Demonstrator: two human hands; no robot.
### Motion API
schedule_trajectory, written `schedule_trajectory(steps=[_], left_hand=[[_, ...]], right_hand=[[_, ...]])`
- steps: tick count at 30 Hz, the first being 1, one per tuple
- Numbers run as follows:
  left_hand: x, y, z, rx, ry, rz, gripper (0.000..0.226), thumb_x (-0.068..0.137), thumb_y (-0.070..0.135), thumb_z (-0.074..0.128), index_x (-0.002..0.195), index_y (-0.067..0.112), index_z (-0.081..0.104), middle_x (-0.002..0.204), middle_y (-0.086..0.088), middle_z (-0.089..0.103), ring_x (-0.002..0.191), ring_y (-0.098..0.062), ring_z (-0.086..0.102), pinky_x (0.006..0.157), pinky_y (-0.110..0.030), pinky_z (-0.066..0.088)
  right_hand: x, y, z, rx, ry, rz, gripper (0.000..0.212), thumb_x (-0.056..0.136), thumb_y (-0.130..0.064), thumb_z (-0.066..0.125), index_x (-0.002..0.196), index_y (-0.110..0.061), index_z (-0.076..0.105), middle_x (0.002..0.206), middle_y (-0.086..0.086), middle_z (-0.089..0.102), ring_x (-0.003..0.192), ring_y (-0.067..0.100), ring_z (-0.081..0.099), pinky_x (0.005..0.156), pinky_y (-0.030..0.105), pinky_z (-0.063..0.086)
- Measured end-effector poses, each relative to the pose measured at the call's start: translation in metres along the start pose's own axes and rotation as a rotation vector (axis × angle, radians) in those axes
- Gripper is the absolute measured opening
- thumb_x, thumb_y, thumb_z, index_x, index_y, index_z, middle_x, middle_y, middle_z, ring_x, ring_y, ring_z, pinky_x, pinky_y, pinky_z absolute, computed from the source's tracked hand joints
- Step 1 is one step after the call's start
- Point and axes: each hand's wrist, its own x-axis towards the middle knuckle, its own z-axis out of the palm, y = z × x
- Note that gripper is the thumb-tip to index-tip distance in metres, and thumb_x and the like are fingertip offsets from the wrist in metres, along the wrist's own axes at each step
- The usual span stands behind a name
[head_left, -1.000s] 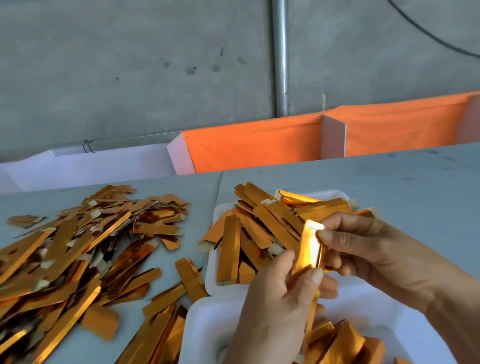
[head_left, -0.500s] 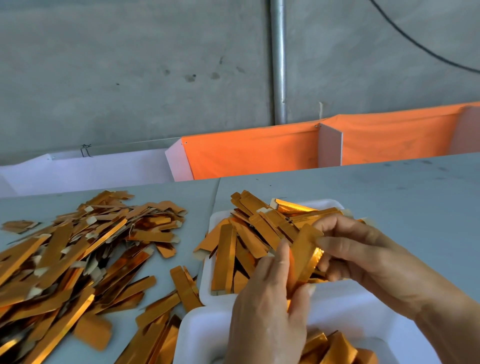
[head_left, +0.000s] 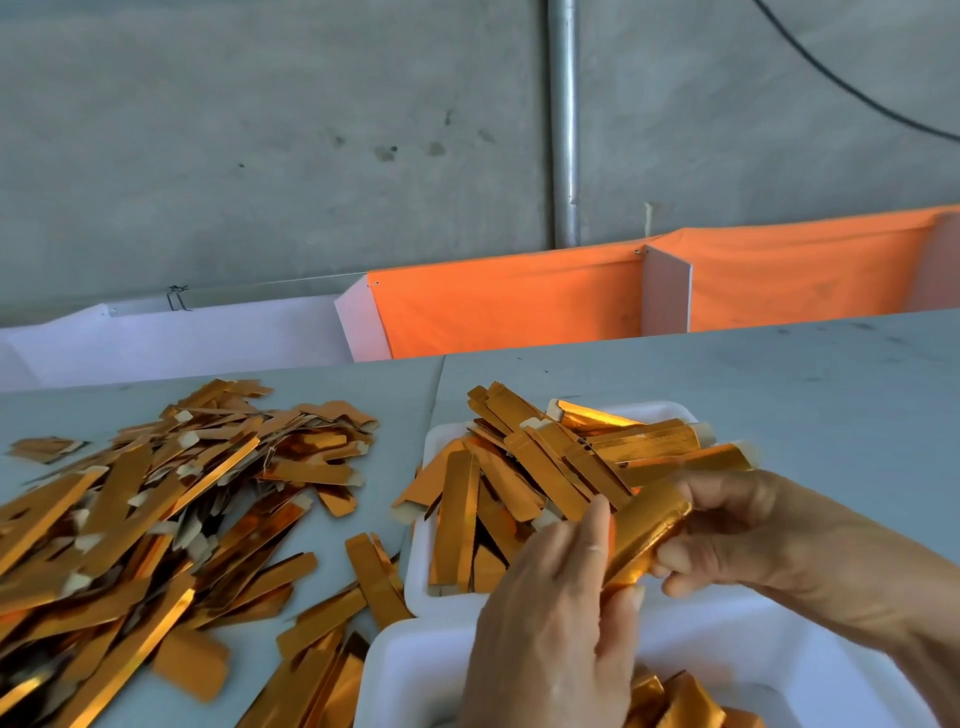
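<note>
Gold strip (head_left: 647, 535) held tilted between both hands, above near edge of far tray (head_left: 420, 571). Left hand (head_left: 561, 623) upright, back to camera, thumb and fingers pinching strip's lower end. Right hand (head_left: 743, 540) curled round upper end. Far tray heaped with flat gold strips. Near tray (head_left: 395, 660) holds folded pieces (head_left: 675, 701). Loose pile (head_left: 156, 509) on table (head_left: 779, 395), left of trays.

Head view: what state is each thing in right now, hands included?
gold strip, lifted, tilted, held by both hands.
left hand, pinches the strip's lower end.
right hand, grips its upper end.
far tray, heaped with strips.
near tray, holds some gold pieces.
loose pile, spread on the table.
</note>
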Motion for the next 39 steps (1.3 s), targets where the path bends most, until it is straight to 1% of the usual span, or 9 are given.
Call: schedule_trajectory(steps=[5,10,15,24,28,31,34,37,39], left_hand=[[-0.004,0.001,-0.001,0.035,-0.047,0.05,0.081,0.068,0.064,-0.009,0.146,0.042,-0.006,0.137,0.022,0.024,0.12,0.004,0.031,0.089,-0.007,0.027],[-0.002,0.006,-0.002,0.008,-0.064,0.081,0.054,0.096,0.052,0.012,0.147,0.039,-0.002,0.135,0.019,0.032,0.108,0.0,0.044,0.086,-0.014,0.037],[-0.001,0.005,-0.006,-0.165,-0.047,0.051,0.063,0.082,0.058,0.01,0.144,0.046,0.013,0.117,0.023,0.045,0.088,0.002,0.052,0.077,-0.009,0.042],[-0.002,0.006,-0.007,-0.546,0.001,-0.108,0.033,0.082,0.058,0.039,0.112,0.068,0.048,0.08,0.01,0.063,0.051,-0.003,0.055,0.052,-0.01,0.04],[-0.003,0.005,-0.01,-0.759,-0.112,-0.183,0.033,0.078,0.058,0.049,0.109,0.066,0.053,0.085,-0.005,0.071,0.046,-0.01,0.05,0.046,-0.02,0.042],[-0.002,0.005,-0.011,-0.844,-0.168,-0.223,0.032,0.079,0.057,0.048,0.11,0.059,0.058,0.09,0.008,0.072,0.049,-0.013,0.054,0.044,-0.023,0.043],[-0.001,0.008,-0.009,-0.682,-0.141,-0.235,0.044,0.085,0.059,0.032,0.12,0.047,0.055,0.074,0.019,0.068,0.047,-0.004,0.055,0.048,-0.02,0.046],[-0.002,0.007,-0.005,-0.17,0.021,-0.091,0.059,0.086,0.06,0.018,0.141,0.045,0.03,0.103,0.022,0.061,0.083,0.004,0.06,0.072,-0.015,0.049],[0.001,0.005,-0.005,0.123,0.127,0.018,0.054,0.091,0.052,0.029,0.139,0.033,0.044,0.108,0.019,0.062,0.087,0.003,0.062,0.066,-0.01,0.05]], right_hand=[[0.004,0.004,0.001,0.014,-0.044,-0.009,0.041,0.068,-0.04,0.084,0.098,-0.014,0.074,0.093,0.005,0.072,0.092,0.019,0.068,0.074,0.025,0.055],[0.006,0.011,0.005,0.072,-0.008,-0.002,0.047,0.069,-0.04,0.083,0.098,-0.005,0.07,0.092,0.017,0.071,0.089,0.025,0.069,0.072,0.025,0.054],[0.006,0.011,0.008,0.147,0.049,-0.045,0.037,0.072,-0.041,0.079,0.086,-0.007,0.07,0.085,0.011,0.069,0.085,0.02,0.066,0.079,0.035,0.055],[0.002,-0.002,0.013,0.146,0.106,-0.078,0.029,0.072,-0.037,0.072,0.076,-0.008,0.069,0.081,0.006,0.067,0.075,0.011,0.063,0.063,0.02,0.049],[0.0,-0.007,0.015,0.11,0.159,-0.084,0.024,0.079,-0.031,0.073,0.067,-0.011,0.07,0.09,0.008,0.067,0.069,0.01,0.058,0.056,0.019,0.046],[0.0,-0.008,0.016,0.111,0.176,-0.078,0.021,0.078,-0.025,0.073,0.067,-0.008,0.069,0.075,0.011,0.062,0.063,0.012,0.055,0.055,0.019,0.045],[0.002,-0.009,0.022,0.11,0.235,-0.047,0.021,0.072,-0.029,0.068,0.066,-0.009,0.068,0.067,0.009,0.06,0.06,0.012,0.055,0.055,0.019,0.046],[0.006,-0.008,0.029,0.058,0.315,-0.009,0.019,0.078,-0.024,0.065,0.061,-0.013,0.066,0.06,0.003,0.06,0.057,0.01,0.055,0.054,0.017,0.045],[0.009,-0.005,0.032,0.011,0.384,0.013,0.029,0.085,-0.017,0.063,0.057,-0.017,0.065,0.058,0.003,0.059,0.055,0.01,0.055,0.054,0.016,0.046]])
